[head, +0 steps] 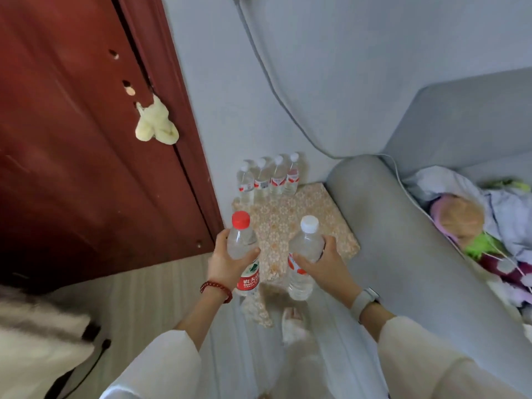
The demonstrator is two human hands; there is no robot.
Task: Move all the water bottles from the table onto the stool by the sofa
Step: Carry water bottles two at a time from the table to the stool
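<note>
My left hand (227,262) grips a clear water bottle with a red cap (244,251) and a red label, held upright. A clear bottle with a white cap (305,254) is upright in my right hand (322,264). Both bottles hover above the near part of the stool (316,214), which has a beige patterned cover and stands against the grey sofa arm (388,226). Along the stool's far edge by the wall stands a row of several white-capped water bottles (269,177).
A dark red door (72,139) fills the left, with a pale cloth lump (155,125) hanging on it. A grey cable (267,76) runs down the wall. Clothes and a soft toy (475,220) lie on the sofa seat. My feet show below the stool.
</note>
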